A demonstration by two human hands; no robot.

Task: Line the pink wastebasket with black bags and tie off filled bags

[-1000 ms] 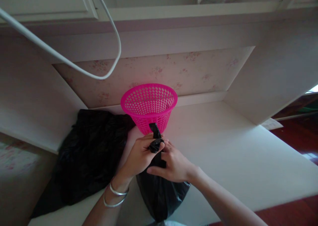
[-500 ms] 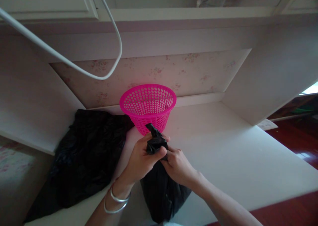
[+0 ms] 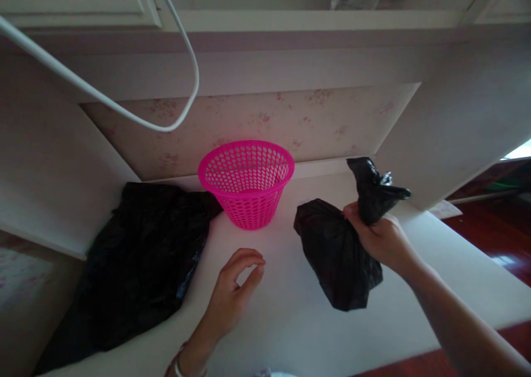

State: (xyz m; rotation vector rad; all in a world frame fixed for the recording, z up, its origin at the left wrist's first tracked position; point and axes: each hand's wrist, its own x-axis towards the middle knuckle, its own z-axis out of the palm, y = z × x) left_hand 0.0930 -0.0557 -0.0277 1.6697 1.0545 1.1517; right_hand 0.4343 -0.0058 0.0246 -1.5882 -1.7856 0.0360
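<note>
My right hand (image 3: 379, 237) grips the twisted neck of a small tied black plastic bag (image 3: 338, 252) and holds it just above the white desk top (image 3: 435, 266), right of centre. My left hand (image 3: 234, 294) hovers low over the desk with fingers loosely curled and apart, holding nothing. A bright pink perforated basket (image 3: 248, 182) stands upright and empty behind my left hand, near the back wall.
A large crumpled black plastic bag (image 3: 141, 261) lies on the desk's left end, touching the basket. A white cable (image 3: 124, 111) loops down above. A white side panel (image 3: 460, 134) walls the right; dark red floor (image 3: 498, 239) lies beyond.
Both hands were working the small bag's neck in front of the basket. Now my left hand has let go and my right has carried the tied bag to the right.
</note>
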